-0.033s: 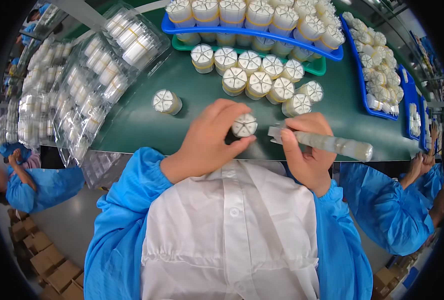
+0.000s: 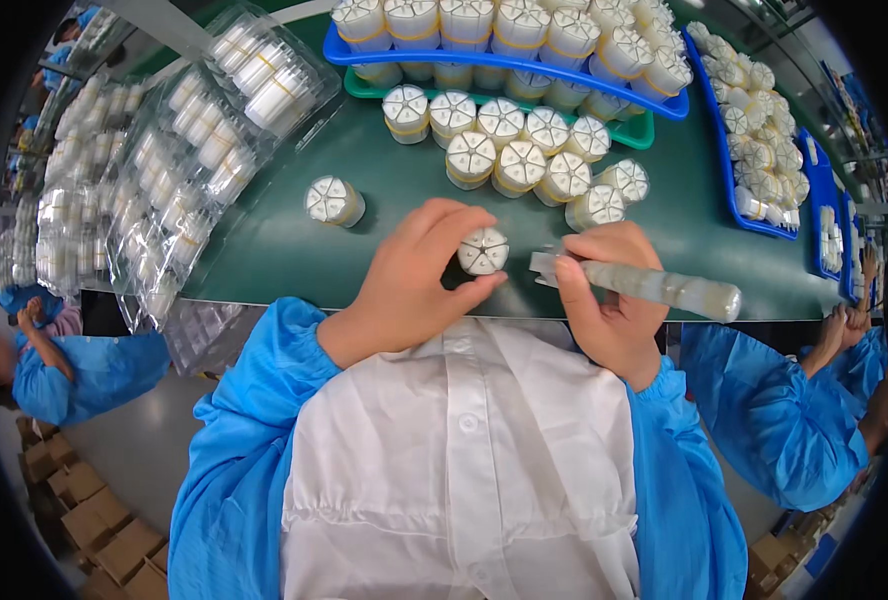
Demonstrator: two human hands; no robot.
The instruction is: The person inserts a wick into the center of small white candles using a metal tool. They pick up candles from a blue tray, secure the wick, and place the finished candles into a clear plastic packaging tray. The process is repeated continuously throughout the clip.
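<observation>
At the near edge of the green table, my left hand point(image 2: 409, 280) curls its thumb and fingers around a round bundle point(image 2: 483, 252) of white wedge-shaped pieces, its segmented end facing up. My right hand point(image 2: 619, 295) grips a stick-like hand tool point(image 2: 664, 288) with a lumpy, translucent wrapped handle. The tool's pale, squared tip points left at the bundle, with a gap between them. Beyond my left hand stands a single similar bundle point(image 2: 334, 202). Several more bundles point(image 2: 519, 168), some with yellow bands, stand in a group farther back.
A blue tray point(image 2: 524, 62) full of bundles rests over a green tray point(image 2: 634, 132) at the back. Another filled blue tray point(image 2: 729, 200) is at the right. Clear plastic packs point(image 2: 189, 150) of white pieces lie left. Co-workers in blue sleeves point(image 2: 774, 410) sit on both sides.
Both hands have shifted very slightly to the left, carrying the bundle and the tool with them. The grips look the same.
</observation>
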